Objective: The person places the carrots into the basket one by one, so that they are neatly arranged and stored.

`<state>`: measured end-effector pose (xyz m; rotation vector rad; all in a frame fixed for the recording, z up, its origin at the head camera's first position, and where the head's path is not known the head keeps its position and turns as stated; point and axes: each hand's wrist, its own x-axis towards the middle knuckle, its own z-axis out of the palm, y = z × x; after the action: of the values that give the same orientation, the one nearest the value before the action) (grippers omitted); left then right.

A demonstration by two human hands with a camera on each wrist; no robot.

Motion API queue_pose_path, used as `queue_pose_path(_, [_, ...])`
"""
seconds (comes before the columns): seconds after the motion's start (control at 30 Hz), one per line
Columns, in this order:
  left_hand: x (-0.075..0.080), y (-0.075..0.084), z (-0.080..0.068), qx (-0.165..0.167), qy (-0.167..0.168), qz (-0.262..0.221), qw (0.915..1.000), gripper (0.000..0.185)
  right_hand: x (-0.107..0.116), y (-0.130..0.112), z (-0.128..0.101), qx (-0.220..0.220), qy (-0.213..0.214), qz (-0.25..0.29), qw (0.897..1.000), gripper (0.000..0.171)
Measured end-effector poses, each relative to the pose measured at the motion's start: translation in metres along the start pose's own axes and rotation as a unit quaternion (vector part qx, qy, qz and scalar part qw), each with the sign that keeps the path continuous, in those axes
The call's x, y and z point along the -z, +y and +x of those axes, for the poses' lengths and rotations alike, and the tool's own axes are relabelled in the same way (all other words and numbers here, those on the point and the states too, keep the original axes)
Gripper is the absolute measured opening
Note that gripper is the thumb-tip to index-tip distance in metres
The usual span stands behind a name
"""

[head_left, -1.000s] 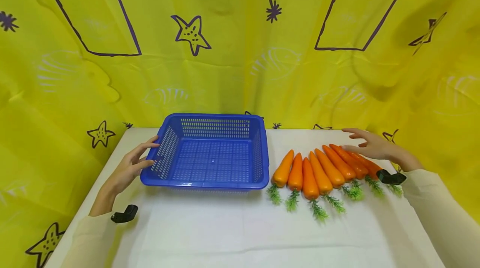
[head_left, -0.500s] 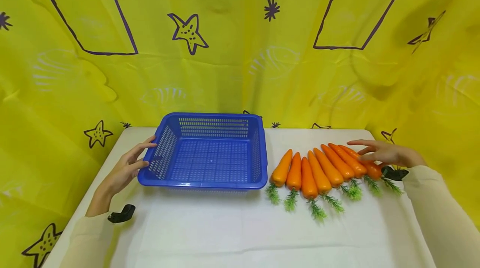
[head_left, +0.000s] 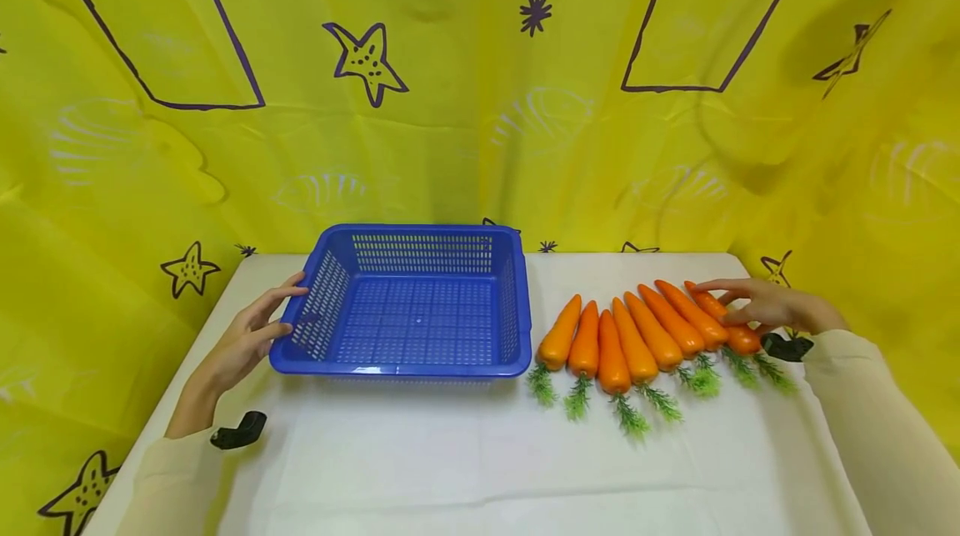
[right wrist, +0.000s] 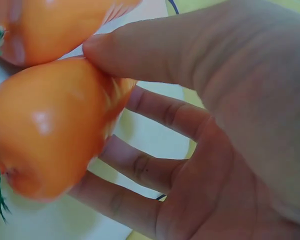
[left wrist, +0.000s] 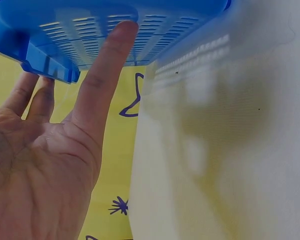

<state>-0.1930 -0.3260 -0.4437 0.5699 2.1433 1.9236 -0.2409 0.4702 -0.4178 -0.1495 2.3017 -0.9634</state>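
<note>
A blue plastic basket with slotted walls stands on the white table. At its left side is my left hand, fingers touching the rim and thumb lying extended against the outer wall, as the left wrist view shows. Several orange carrots with green tops are fanned out right of the basket. My right hand pinches the rightmost carrot, thumb on one side and fingers on the other. The hand partly covers that carrot in the head view. A neighbouring carrot lies close beside it.
Yellow curtain with dark starfish drawings hangs behind and on both sides of the table. White cloth covers the tabletop. A black wrist device sits on the left sleeve, another on the right.
My right hand has come down onto the rightmost carrot and taken hold of it. That carrot's tip now stands a little apart from its neighbour. The left hand stays at the basket.
</note>
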Motion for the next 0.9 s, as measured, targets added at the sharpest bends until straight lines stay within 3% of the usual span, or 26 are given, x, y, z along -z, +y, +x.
queue_pose_path(0.2, [0.001,-0.001,-0.003,-0.001,0.0,-0.01,1.0,0.05,-0.001,-0.001,0.0,0.008,0.01,-0.006,1.0,0.069])
queue_pose_path(0.43, [0.0,0.0,-0.003,-0.013,-0.013,-0.019,0.9997,0.049,-0.002,-0.008,-0.002,-0.008,0.002,-0.063,0.998,0.075])
queue_pose_path(0.67, [-0.002,0.003,-0.001,-0.004,-0.012,-0.01,0.9999,0.049,-0.002,-0.011,-0.009,-0.01,0.004,-0.059,0.998,0.078])
queue_pose_path(0.9, [-0.003,0.004,-0.001,0.01,-0.007,-0.016,0.9998,0.048,0.006,-0.027,-0.022,0.015,0.038,-0.068,0.997,0.078])
